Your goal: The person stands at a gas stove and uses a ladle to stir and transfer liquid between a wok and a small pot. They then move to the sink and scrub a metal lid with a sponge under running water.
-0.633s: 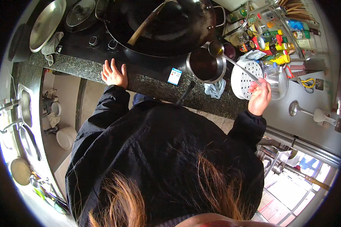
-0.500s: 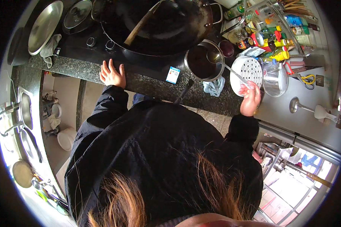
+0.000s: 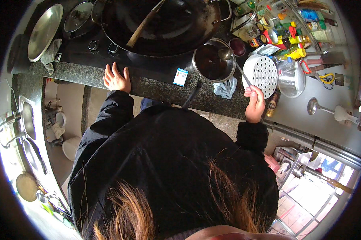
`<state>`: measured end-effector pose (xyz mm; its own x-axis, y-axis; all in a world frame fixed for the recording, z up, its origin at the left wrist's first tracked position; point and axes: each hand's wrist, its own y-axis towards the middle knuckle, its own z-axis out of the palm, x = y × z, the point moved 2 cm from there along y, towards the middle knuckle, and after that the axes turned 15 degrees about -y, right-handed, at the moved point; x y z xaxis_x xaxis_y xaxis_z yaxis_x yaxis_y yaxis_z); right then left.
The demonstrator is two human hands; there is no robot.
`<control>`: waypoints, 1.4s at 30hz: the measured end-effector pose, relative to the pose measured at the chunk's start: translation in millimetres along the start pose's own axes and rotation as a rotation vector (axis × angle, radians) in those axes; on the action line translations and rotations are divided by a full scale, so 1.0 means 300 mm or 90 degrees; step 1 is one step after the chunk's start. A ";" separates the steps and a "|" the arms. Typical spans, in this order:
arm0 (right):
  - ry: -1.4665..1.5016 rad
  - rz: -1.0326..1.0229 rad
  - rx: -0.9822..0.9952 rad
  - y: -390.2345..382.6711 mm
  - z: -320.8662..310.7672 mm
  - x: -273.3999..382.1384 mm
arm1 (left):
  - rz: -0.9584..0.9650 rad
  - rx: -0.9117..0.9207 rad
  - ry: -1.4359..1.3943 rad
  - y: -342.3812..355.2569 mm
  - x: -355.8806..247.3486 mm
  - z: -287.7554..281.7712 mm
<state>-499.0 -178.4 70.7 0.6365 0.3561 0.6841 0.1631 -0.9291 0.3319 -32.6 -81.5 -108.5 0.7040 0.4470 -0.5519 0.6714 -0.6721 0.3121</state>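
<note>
My right hand (image 3: 255, 103) is closed round the handle end of a long metal ladle (image 3: 242, 71). Its bowl hangs over the right rim of a saucepan (image 3: 195, 68) holding dark liquid; whether it touches the rim I cannot tell. The saucepan's dark handle (image 3: 193, 96) points toward me. Fingers spread, my left hand (image 3: 118, 81) rests on the speckled stone counter edge and holds nothing. Beyond it a large black wok (image 3: 168, 30) sits on the stove, with a wooden-handled utensil (image 3: 142, 29) lying in it.
A white perforated disc (image 3: 260, 76) lies right of the saucepan, and a pale blue cloth (image 3: 226, 87) in front of it. Several bottles (image 3: 286, 40) crowd a rack at the back right. Scissors (image 3: 327, 80) and a second ladle (image 3: 314, 107) lie further right. A steel lid (image 3: 45, 33) stands far left.
My right hand has moved left and slightly nearer to me with the ladle. The ladle's bowl has shifted from inside the saucepan to over its right rim. My left hand stays on the counter edge.
</note>
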 end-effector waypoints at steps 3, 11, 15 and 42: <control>0.209 0.224 -0.105 0.022 0.010 -0.026 | -0.003 -0.004 0.015 0.002 -0.001 -0.004; 0.401 0.233 -0.264 0.250 -0.039 0.099 | -0.021 -0.002 0.031 -0.001 -0.006 -0.009; 0.375 0.105 -0.059 0.432 0.139 0.201 | -0.026 0.006 0.043 0.002 -0.009 -0.013; 0.414 0.202 0.272 0.516 0.450 0.257 | -0.031 0.014 0.013 0.004 -0.017 -0.026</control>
<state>-322.8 -308.4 87.1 0.1601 -0.0637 0.9850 0.4045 -0.9061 -0.1243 -33.4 -80.0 -99.3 0.6756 0.4912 -0.5498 0.6996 -0.6623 0.2680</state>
